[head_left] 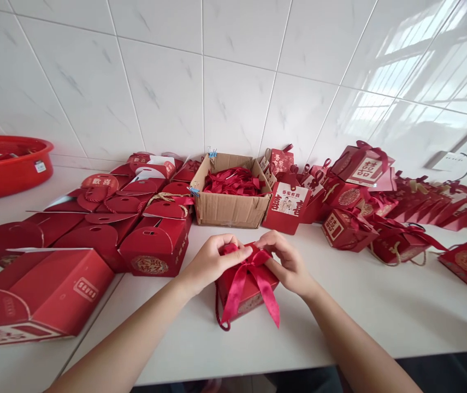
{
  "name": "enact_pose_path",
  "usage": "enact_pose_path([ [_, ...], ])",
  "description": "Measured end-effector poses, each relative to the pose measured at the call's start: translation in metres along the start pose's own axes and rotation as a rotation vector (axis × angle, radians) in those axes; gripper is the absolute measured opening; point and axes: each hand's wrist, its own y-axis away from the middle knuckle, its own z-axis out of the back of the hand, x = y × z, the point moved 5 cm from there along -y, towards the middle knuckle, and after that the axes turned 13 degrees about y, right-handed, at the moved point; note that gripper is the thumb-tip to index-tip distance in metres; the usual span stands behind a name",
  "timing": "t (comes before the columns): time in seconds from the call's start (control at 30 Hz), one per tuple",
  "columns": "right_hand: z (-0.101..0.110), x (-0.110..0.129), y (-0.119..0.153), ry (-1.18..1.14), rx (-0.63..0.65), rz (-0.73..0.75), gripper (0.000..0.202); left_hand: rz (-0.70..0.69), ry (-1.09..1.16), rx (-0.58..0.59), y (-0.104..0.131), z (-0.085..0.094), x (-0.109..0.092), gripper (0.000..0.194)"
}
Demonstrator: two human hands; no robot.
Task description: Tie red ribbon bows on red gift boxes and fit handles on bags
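Pale marbled tiles (241, 82) back a white table (372, 305), and from my remote seat I see red boxes (155, 246) grouped at the left and a cardboard carton (231, 212) of loose ribbon (233, 181) by the wall. The red gift box (251, 289) I'm watching sits near the table's front edge, in the middle of my view, with a satin bow (250, 266) on top and both tails hanging forward. A dark cord (217, 305) droops down its left side.

For good work here, I'd judge the pull should be even, so the loops match and the knot sits centred; I'd keep the satin flat and go lightly, since the card looks easy to dent.

The left hand (208, 263) is nearly closed, thumb and forefinger pinching the bow's left side. The right hand (289, 263) is curled in too, pinching the right loop; its other fingertips are hidden, so I can't tell whether they press the lid
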Motion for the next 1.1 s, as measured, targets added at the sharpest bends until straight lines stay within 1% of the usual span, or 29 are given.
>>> enact_pose_path([
  [0.07, -0.001, -0.004, 0.0, -0.066, 0.058, -0.035, 0.019, 0.009, 0.092, 0.008, -0.001, 0.003, 0.001, 0.039],
  [0.17, 0.003, -0.009, -0.001, -0.177, 0.141, -0.034, 0.03, -0.018, 0.18, -0.017, -0.005, 0.009, 0.005, 0.047],
  [0.23, 0.007, -0.015, -0.002, -0.286, 0.199, -0.037, 0.045, -0.082, 0.187, -0.059, -0.007, 0.014, 0.006, 0.051],
  [0.27, 0.009, -0.017, -0.002, -0.342, 0.242, -0.044, 0.056, -0.106, 0.187, -0.08, -0.009, 0.017, 0.006, 0.053],
  [0.33, 0.01, -0.022, 0.0, -0.412, 0.359, -0.069, 0.082, -0.123, 0.191, -0.111, -0.011, 0.022, 0.008, 0.056],
  [0.4, 0.008, -0.026, 0.005, -0.407, 0.494, -0.092, 0.104, -0.105, 0.205, -0.119, -0.013, 0.024, 0.01, 0.06],
  [0.47, 0.003, -0.027, 0.012, -0.363, 0.587, -0.118, 0.112, -0.087, 0.198, -0.12, -0.014, 0.025, 0.011, 0.062],
  [0.5, 0.001, -0.028, 0.015, -0.345, 0.6, -0.133, 0.113, -0.084, 0.18, -0.119, -0.014, 0.025, 0.01, 0.062],
  [0.53, 0.001, -0.028, 0.017, -0.336, 0.583, -0.15, 0.109, -0.089, 0.152, -0.114, -0.013, 0.025, 0.008, 0.061],
  [0.57, 0.001, -0.027, 0.017, -0.338, 0.541, -0.165, 0.103, -0.1, 0.109, -0.101, -0.011, 0.023, 0.005, 0.059],
  [0.67, 0.009, -0.022, 0.015, -0.352, 0.368, -0.187, 0.07, -0.156, -0.097, -0.027, -0.005, 0.014, -0.005, 0.044],
  [0.73, 0.013, -0.017, 0.012, -0.295, 0.305, -0.208, 0.05, -0.174, -0.241, 0.018, -0.001, 0.009, -0.009, 0.031],
  [0.8, 0.014, -0.011, 0.009, -0.186, 0.266, -0.23, 0.036, -0.178, -0.333, 0.041, 0.002, 0.005, -0.01, 0.024],
  [0.87, 0.014, -0.006, 0.006, -0.106, 0.221, -0.244, 0.028, -0.186, -0.373, 0.053, 0.003, 0.003, -0.009, 0.022],
  [0.97, 0.012, -0.001, 0.003, -0.042, 0.147, -0.289, 0.022, -0.203, -0.401, 0.054, 0.002, 0.003, -0.008, 0.022],
  [1.1, 0.011, 0.003, 0.0, 0.148, 0.022, -0.334, 0.012, -0.221, -0.436, 0.048, 0.0, 0.004, -0.006, 0.021],
])
